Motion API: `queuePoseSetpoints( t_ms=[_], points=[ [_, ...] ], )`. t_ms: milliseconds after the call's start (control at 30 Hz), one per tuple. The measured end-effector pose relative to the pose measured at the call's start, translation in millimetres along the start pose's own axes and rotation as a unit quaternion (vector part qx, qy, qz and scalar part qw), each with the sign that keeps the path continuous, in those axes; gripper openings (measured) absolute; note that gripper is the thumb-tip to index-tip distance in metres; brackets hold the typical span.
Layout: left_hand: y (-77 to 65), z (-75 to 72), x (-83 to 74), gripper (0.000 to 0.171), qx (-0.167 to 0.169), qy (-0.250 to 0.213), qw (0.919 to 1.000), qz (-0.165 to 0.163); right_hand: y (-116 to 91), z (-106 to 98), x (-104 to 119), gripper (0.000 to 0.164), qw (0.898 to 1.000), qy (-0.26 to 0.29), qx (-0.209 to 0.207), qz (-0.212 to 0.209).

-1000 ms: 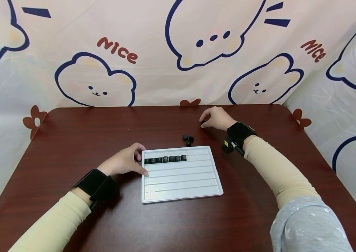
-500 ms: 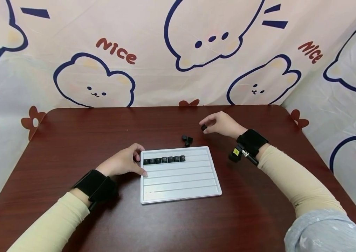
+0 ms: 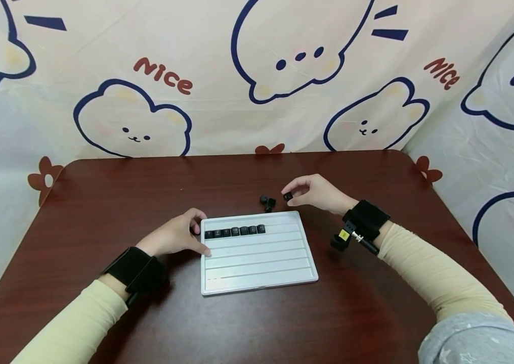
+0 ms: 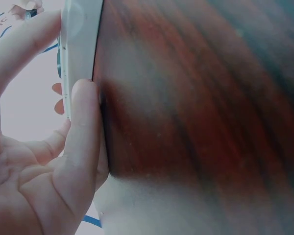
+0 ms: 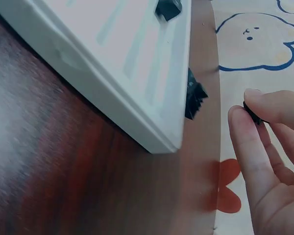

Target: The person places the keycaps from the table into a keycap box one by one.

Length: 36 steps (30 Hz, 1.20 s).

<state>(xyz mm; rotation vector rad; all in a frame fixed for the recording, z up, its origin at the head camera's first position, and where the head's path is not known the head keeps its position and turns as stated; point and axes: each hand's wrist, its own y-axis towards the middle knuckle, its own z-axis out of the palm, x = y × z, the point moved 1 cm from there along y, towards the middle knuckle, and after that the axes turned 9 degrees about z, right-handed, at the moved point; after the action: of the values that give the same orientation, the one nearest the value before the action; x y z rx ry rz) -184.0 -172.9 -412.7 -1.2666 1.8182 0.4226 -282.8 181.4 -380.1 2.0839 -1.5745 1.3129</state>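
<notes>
A white ridged tray (image 3: 259, 268) lies on the table, with a row of several black keycaps (image 3: 235, 231) along its upper ridge. My left hand (image 3: 176, 234) grips the tray's left edge, the thumb on top and the other fingers along the side; the left wrist view shows the tray wall (image 4: 81, 54) between the digits. My right hand (image 3: 318, 194) pinches one black keycap (image 3: 288, 196) between thumb and fingertips, above the table beyond the tray's upper right corner. In the right wrist view that pinched keycap (image 5: 253, 113) is partly hidden by the fingers.
A small cluster of loose black keycaps (image 3: 268, 202) lies just behind the tray's far edge, left of my right hand. The brown table (image 3: 357, 313) ends at a patterned cloth (image 3: 220, 121) behind it. Each wrist wears a black strap (image 3: 366, 220).
My right hand, pinching the keycap, has come back from the far side of the table towards the tray. The left hand keeps its grip on the tray's edge.
</notes>
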Motion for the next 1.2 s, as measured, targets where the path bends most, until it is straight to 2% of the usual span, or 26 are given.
queuePoseSetpoints(
  t_ms=[467,600,867,1200],
  points=[
    [-1.4,0.3,-0.8,0.078,0.0,-0.007,1.0,0.001,-7,15,0,0.023,1.0,0.029,0.008,0.001],
    [-1.5,0.2,-0.8,0.078,0.0,-0.004,1.0,0.005,-9,19,3,0.029,0.999,0.034,0.012,0.004],
    [-0.9,-0.1,0.8,0.077,0.001,-0.004,1.0,0.006,-13,20,6,0.03,1.0,0.013,0.023,0.01],
    [-1.2,-0.3,-1.7,0.077,0.002,-0.003,1.0,0.007,-17,23,6,0.029,0.999,0.033,0.026,0.023]
  ],
)
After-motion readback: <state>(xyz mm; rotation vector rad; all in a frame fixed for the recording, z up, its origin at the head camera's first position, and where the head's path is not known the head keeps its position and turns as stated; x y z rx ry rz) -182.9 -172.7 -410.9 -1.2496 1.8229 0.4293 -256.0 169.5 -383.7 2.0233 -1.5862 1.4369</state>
